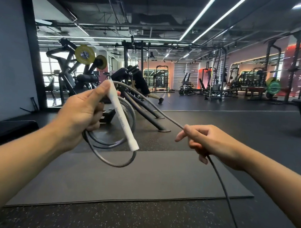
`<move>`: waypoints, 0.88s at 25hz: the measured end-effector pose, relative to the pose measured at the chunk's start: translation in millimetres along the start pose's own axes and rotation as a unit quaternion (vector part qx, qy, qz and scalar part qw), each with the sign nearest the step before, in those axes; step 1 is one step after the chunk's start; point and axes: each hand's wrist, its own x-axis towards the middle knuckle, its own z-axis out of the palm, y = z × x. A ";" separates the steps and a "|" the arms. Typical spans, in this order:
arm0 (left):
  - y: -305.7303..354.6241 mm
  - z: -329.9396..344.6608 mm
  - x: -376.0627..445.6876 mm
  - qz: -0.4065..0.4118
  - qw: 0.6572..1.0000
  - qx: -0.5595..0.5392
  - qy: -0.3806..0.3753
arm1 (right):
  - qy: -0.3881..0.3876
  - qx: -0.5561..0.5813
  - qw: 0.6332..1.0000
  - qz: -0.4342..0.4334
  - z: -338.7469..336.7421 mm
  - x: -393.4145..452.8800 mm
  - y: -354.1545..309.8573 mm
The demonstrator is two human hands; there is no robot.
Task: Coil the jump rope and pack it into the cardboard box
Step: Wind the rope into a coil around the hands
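Several loops of the thin grey cord of the jump rope point(107, 142) are hanging below the person's left hand point(81, 115), above a large dark rubber floor mat point(122, 180). That hand is closing around the gathered loops and pinning the long white cylindrical handle point(121, 116) under the thumb, tilted top-left to bottom-right. The right hand point(207, 144) is gripping the free run of cord, fingers curled tight on it; the cord is running taut between the hands, then trailing down out of view at lower right. No cardboard box is showing. Judgement: coiling is partway. Each new loop should match the hanging ones in size, laid flat into the left palm, with the right hand sliding along the cord to let twist escape. Risk: kinked or uneven loops tangling.
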 end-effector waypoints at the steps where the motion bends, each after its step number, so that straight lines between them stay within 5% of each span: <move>1: -2.9 5.0 -0.9 0.001 0.999 -0.038 0.025 | 0.004 0.046 0.999 -0.007 8.7 -0.4 1.4; 8: -14.6 51.4 -10.8 -0.039 0.979 -0.164 0.117 | 0.003 0.256 0.966 -0.033 93.6 13.1 -10.6; 15: -27.8 44.3 -16.2 -0.102 0.970 -0.213 0.064 | 0.030 0.321 0.947 -0.006 85.0 16.7 -18.1; 19: -35.8 25.2 -14.3 -0.164 0.979 -0.123 -0.007 | -0.011 0.259 0.966 0.013 67.8 17.5 -16.4; 22: -19.0 7.6 -7.7 -0.073 0.993 0.089 -0.027 | -0.063 0.101 0.993 0.010 50.1 14.1 -16.5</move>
